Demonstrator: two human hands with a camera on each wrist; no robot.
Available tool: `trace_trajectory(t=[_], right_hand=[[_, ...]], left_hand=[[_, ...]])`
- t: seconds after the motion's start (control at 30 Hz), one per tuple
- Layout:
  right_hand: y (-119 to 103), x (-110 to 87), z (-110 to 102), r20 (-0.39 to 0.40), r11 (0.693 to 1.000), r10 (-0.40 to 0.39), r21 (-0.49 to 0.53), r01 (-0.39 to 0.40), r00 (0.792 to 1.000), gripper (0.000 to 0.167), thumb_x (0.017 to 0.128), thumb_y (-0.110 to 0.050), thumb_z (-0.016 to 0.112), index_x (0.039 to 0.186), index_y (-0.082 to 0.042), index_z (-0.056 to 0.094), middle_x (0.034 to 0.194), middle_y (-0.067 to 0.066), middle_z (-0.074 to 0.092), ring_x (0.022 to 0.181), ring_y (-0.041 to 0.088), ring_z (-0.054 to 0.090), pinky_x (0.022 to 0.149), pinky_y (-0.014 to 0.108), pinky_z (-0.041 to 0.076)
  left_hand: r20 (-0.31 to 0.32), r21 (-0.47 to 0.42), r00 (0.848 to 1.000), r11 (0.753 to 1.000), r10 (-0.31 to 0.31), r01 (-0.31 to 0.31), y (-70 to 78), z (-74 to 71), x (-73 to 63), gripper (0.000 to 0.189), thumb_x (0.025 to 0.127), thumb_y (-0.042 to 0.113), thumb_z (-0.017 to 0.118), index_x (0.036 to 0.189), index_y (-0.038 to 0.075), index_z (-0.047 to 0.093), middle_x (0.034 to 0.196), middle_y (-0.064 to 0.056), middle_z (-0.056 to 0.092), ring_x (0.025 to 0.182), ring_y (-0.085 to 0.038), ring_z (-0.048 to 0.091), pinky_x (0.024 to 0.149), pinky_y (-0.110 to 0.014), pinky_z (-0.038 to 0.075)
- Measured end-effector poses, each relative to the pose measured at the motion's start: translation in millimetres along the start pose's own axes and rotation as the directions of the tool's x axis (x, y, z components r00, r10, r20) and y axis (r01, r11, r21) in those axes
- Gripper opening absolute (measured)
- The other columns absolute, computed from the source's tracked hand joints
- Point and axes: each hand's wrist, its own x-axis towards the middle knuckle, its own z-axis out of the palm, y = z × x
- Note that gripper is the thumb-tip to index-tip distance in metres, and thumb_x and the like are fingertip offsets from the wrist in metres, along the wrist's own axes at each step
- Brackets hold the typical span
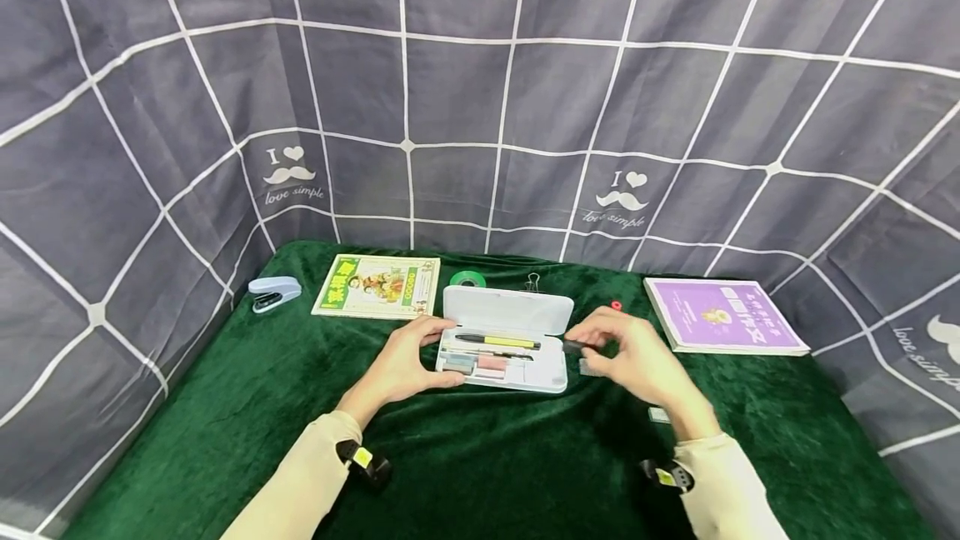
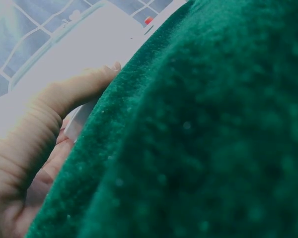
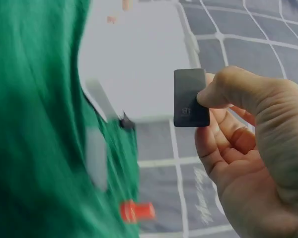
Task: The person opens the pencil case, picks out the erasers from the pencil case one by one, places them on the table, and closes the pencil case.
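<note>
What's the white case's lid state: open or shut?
Open. The lid sits at the far side of the white case; the head view shows the yellow-and-black pen inside.

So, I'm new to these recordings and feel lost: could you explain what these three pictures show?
There's no machine here, just a person's left hand and right hand. The wide picture is taken from the head; the others from each wrist. On the green cloth lies an open case with a yellow pen inside. Around it are a yellow book, a purple book, a stapler, tape and a clip. The left hand holds the case's left end; the right hand pinches a dark block.
</note>
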Motion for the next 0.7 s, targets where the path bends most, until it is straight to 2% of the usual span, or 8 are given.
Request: trace_trajectory(t=[0.13, 0.23, 0.4, 0.57, 0.7], right_hand=[[3, -17.5, -23, -0.034, 1.0, 0.0, -0.007, 0.0, 0.999, 0.045, 0.083, 0.02, 0.082, 0.11, -0.017, 0.083, 0.098, -0.005, 0.071, 0.087, 0.012, 0.063, 0.076, 0.02, 0.057], [7, -33.1, -28, -0.016, 1.0, 0.011, 0.006, -0.011, 1.0, 0.045, 0.085, 0.019, 0.081, 0.11, -0.017, 0.082, 0.1, -0.005, 0.073, 0.087, 0.013, 0.064, 0.076, 0.021, 0.058], [14, -56.1, -20, 0.016, 0.999, 0.03, -0.018, -0.029, 0.999, 0.043, 0.084, 0.018, 0.084, 0.11, -0.017, 0.082, 0.099, -0.005, 0.074, 0.085, 0.012, 0.066, 0.073, 0.025, 0.06], [20, -65.2, -8, 0.029, 0.998, 0.055, -0.007, -0.055, 0.998, 0.044, 0.083, 0.018, 0.085, 0.109, -0.017, 0.083, 0.098, -0.006, 0.073, 0.084, 0.01, 0.066, 0.071, 0.027, 0.061], [22, -69.0, -1, 0.06, 0.999, 0.046, 0.019, -0.048, 0.997, 0.041, 0.085, 0.016, 0.086, 0.108, -0.018, 0.083, 0.1, -0.005, 0.074, 0.084, 0.012, 0.068, 0.072, 0.025, 0.062]], left_hand=[[0.004, 0.002, 1.0, 1.0, -0.003, 0.003, 0.0, 0.1, 0.2, 0.084, 0.08, 0.035, 0.105, 0.151, 0.012, 0.065, 0.149, -0.005, 0.065, 0.14, -0.026, 0.066, 0.12, -0.036, 0.055], [0.001, 0.007, 1.0, 1.0, -0.016, 0.016, 0.8, -0.8, 0.0, 0.084, 0.079, 0.035, 0.105, 0.15, 0.013, 0.066, 0.148, -0.005, 0.065, 0.139, -0.027, 0.066, 0.12, -0.038, 0.056], [0.003, 0.013, 1.0, 1.0, -0.018, 0.018, 1.9, -0.3, 0.0, 0.084, 0.08, 0.034, 0.105, 0.151, 0.013, 0.066, 0.149, -0.005, 0.065, 0.14, -0.028, 0.066, 0.12, -0.039, 0.056], [-0.005, 0.018, 1.0, 1.0, -0.012, 0.012, 1.1, -1.0, 0.2, 0.084, 0.079, 0.034, 0.105, 0.151, 0.013, 0.066, 0.148, -0.006, 0.066, 0.139, -0.028, 0.067, 0.12, -0.038, 0.056], [-0.005, 0.012, 1.0, 1.0, -0.011, 0.011, 1.5, -0.8, 0.0, 0.084, 0.079, 0.034, 0.105, 0.15, 0.013, 0.066, 0.147, -0.005, 0.066, 0.138, -0.028, 0.067, 0.12, -0.039, 0.056]])
